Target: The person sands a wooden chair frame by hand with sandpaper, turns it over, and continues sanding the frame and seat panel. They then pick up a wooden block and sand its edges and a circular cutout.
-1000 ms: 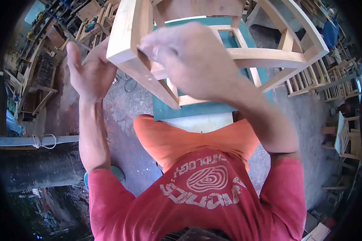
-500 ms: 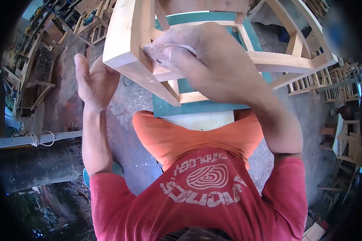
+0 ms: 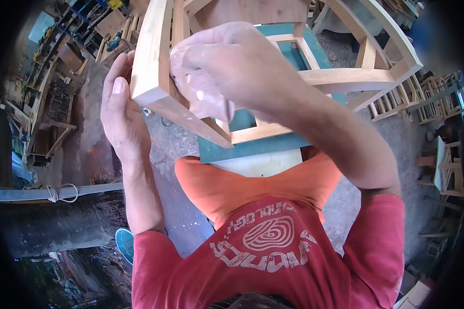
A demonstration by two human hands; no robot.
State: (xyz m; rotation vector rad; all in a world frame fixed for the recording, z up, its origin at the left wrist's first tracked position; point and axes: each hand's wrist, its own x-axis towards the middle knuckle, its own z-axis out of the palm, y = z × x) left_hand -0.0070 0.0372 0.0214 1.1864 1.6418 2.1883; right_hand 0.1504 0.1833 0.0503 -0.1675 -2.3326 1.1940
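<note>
A pale wooden chair frame (image 3: pixel 150 56) stands tilted in front of me, its near leg end pointing toward me. My right hand (image 3: pixel 227 67) is closed on a worn, pinkish sheet of sandpaper (image 3: pixel 203 98) with small holes in it. It presses the sheet to the inner side of the near leg. Along the outer side of that leg is my left hand (image 3: pixel 126 113), its fingers stretched out, thumb up, gripping nothing. Some left fingertips are hidden behind the wood.
Under the chair frame is a green board (image 3: pixel 216 149), close to my knees. A wooden workbench (image 3: pixel 51 98) with tools stands at the left. Stacked chair frames (image 3: pixel 397 98) are at the right. A metal bar (image 3: pixel 93 190) with cord tied round it crosses the lower left.
My right hand with the sandpaper has moved left, against the inner face of the leg. My left hand has turned and come up along the outer face. The view has shifted slightly.
</note>
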